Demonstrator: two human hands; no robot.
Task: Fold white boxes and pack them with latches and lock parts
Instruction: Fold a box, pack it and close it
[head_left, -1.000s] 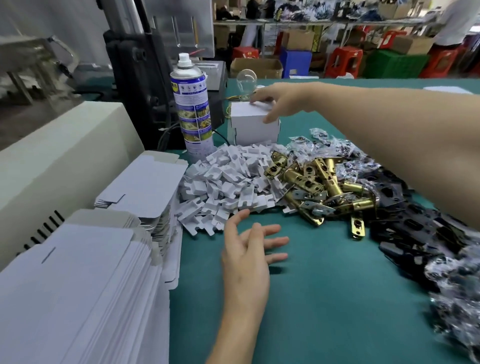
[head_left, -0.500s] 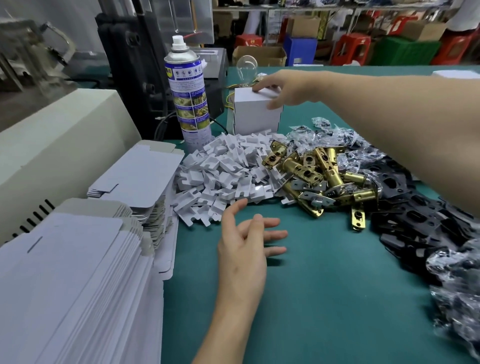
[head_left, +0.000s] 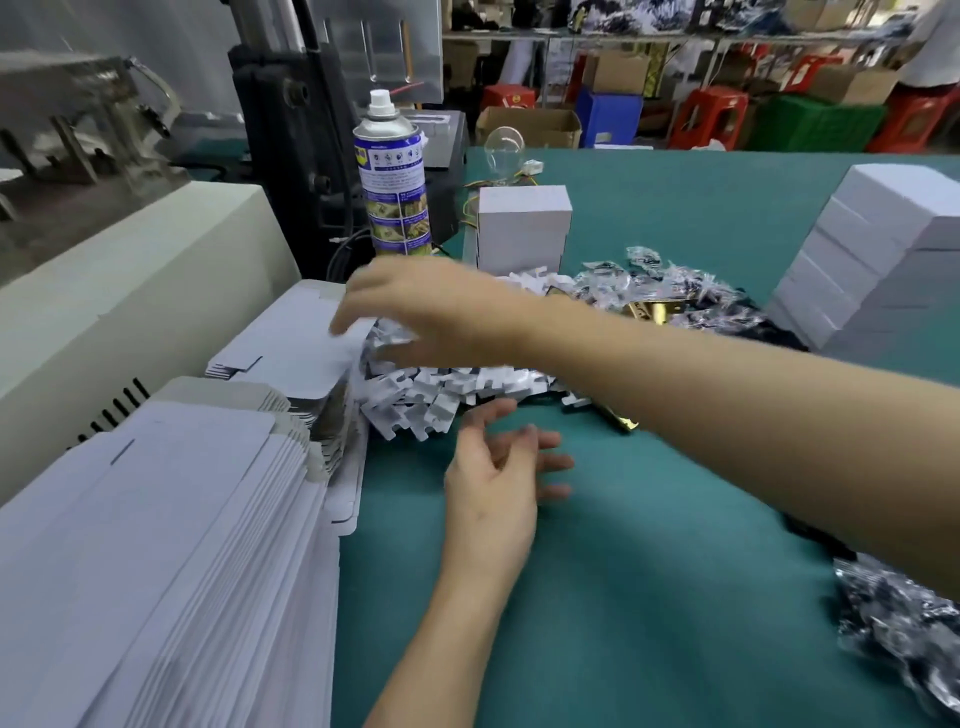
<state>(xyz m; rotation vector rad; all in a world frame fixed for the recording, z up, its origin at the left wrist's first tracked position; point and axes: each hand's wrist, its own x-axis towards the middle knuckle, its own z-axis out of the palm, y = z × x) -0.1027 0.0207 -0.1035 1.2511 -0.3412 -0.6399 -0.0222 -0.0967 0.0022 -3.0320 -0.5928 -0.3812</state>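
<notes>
green felt covers the work table (head_left: 649, 597), with red stools and cartons blurred beyond its far edge.

head view: the right hand (head_left: 415, 317) has let go of the small folded white cardboard box (head_left: 522, 228). the box now stands closed and alone toward the far edge, beside the blue-labelled spray can (head_left: 397, 182). that hand has swung across to the left edge, fingers stretched out and holding nothing. its blurred tips are at the top sheet of the stack of flat white box blanks (head_left: 280, 353); whether they touch it cannot be told. the left hand (head_left: 498, 483) stays low over the near middle of the table, fingers loosely spread, empty. the heap of small white cardboard inserts (head_left: 441, 389) and the brass latches (head_left: 652, 312) lie between the hands and the box, the latches mostly hidden by the forearm. by the look of it, one box is set aside finished and the next blank is about to be taken for folding.
</notes>
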